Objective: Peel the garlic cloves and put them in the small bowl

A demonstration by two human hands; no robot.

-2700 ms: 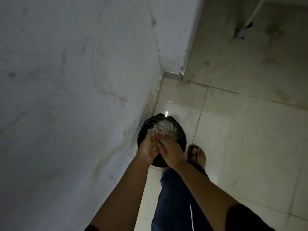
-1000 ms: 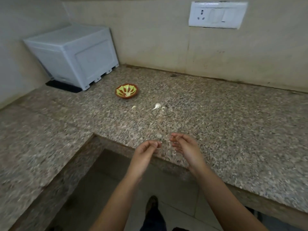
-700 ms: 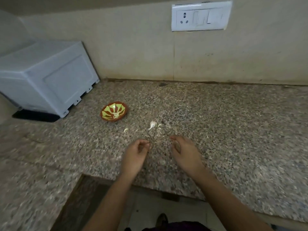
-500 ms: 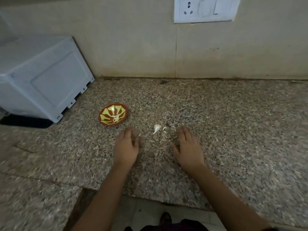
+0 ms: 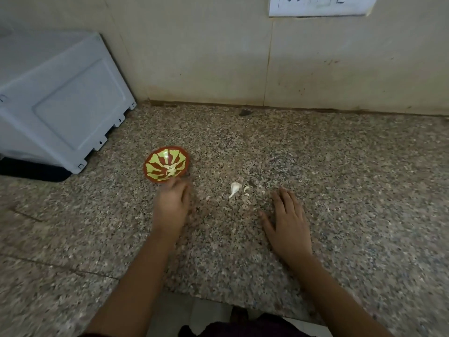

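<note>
Left of the middle of the frame: small bowl (image 5: 181, 158), red with yellow stripes, on the speckled counter (image 5: 340, 190), with a few pale peeled pieces (image 5: 171, 171) at the bottom. A little to the right, in the middle: one garlic clove (image 5: 234, 188), skin on, thin tail pointing down and left, with tiny skin bits (image 5: 246, 189) right beside it. Just below the bowl: left hand (image 5: 171, 205), fingertips up at the near edge, all blurry. Cannot tell if open or pinching something. Maybe there to drop something in, or to keep the bowl from sliding. Right of the middle: right hand (image 5: 288, 222), flat on the counter, fingers straight and a bit apart. Holds nothing. Near the clove but not touching. Looks ready to pick up that clove next. Bowl close to the clove, so only a short trip after peeling. Upper left: big grey box (image 5: 60, 105). Top right: wall plug plate (image 5: 320, 6).
</note>
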